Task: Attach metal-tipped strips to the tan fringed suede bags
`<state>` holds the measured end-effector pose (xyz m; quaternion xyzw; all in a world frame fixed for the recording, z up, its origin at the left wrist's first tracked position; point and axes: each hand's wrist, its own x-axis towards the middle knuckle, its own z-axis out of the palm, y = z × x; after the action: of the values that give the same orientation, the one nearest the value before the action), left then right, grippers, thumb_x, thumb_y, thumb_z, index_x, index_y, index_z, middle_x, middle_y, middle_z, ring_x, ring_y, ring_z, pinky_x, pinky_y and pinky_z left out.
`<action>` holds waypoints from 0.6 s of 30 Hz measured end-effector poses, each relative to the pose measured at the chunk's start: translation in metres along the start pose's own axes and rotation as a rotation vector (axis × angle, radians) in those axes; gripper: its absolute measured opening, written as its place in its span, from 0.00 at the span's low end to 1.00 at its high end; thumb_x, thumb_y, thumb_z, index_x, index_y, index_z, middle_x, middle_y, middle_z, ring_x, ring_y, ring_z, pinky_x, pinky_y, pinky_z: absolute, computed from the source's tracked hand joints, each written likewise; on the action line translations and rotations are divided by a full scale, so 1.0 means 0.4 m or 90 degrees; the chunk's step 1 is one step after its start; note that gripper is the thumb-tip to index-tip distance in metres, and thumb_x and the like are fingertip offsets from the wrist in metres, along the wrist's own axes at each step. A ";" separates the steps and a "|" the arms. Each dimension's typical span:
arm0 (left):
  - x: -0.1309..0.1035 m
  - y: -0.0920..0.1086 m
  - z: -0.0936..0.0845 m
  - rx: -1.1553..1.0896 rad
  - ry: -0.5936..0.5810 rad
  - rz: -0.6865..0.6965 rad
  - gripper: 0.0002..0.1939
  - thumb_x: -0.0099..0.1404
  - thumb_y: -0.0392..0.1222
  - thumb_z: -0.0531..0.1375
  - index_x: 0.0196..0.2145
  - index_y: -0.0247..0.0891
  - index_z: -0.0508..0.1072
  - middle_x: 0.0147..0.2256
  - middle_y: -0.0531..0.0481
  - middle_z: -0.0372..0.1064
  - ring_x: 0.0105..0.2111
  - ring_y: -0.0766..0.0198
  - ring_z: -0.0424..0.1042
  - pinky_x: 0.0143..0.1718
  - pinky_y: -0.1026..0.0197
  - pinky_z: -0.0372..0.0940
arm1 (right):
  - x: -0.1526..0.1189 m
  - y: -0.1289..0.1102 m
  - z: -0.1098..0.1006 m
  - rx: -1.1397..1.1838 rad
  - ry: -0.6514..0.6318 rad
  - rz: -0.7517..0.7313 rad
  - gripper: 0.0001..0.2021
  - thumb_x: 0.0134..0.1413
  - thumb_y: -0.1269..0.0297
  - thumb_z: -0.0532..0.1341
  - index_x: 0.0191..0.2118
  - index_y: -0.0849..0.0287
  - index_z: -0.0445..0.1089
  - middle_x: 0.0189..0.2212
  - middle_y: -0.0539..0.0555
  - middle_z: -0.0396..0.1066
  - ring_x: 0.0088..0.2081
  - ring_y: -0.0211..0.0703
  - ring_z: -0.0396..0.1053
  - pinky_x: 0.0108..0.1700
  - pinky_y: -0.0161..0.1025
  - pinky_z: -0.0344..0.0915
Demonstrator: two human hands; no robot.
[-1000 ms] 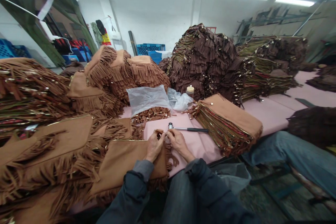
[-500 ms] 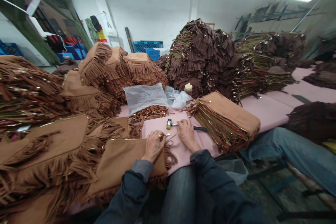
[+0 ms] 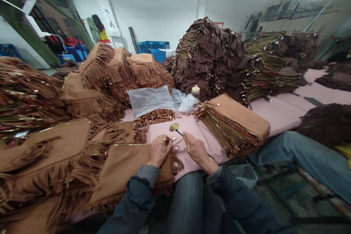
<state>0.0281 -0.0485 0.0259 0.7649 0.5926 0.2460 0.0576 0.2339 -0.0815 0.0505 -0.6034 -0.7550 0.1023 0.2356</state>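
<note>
My left hand (image 3: 159,150) pinches a small gold metal piece (image 3: 173,139) at the upper right corner of a tan fringed pouch (image 3: 126,164). Its wrist lies over the pouch. My right hand (image 3: 196,150) is closed round the handle of a small hammer (image 3: 175,128), whose yellow-faced head is raised just above and beside the metal piece. A thin brown cord curls right of my left fingers. Pink cloth (image 3: 189,162) covers the table under both hands.
A stack of tan pouches (image 3: 238,117) lies to the right. Behind are clear plastic bags (image 3: 150,100), loose brown tassels (image 3: 156,117), a bottle (image 3: 195,90) and dark brown fringed piles (image 3: 205,58). More tan pouches (image 3: 63,139) spread left. A person's jeans-covered leg (image 3: 290,153) shows at right.
My right hand has picked the hammer up off the pink cloth and raised its head beside the metal piece. My left hand keeps its pinch in nearly the same place.
</note>
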 end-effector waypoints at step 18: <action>-0.055 0.013 -0.026 -0.036 -0.021 -0.033 0.04 0.65 0.40 0.57 0.36 0.41 0.71 0.39 0.46 0.72 0.44 0.55 0.68 0.45 0.53 0.59 | -0.012 0.061 0.046 -0.172 -0.066 0.120 0.19 0.70 0.59 0.44 0.54 0.49 0.69 0.40 0.61 0.73 0.38 0.48 0.73 0.32 0.39 0.58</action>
<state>0.0241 -0.0726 0.0300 0.7513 0.6038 0.2485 0.0954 0.2468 -0.0776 0.0229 -0.6914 -0.7131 0.0527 0.1027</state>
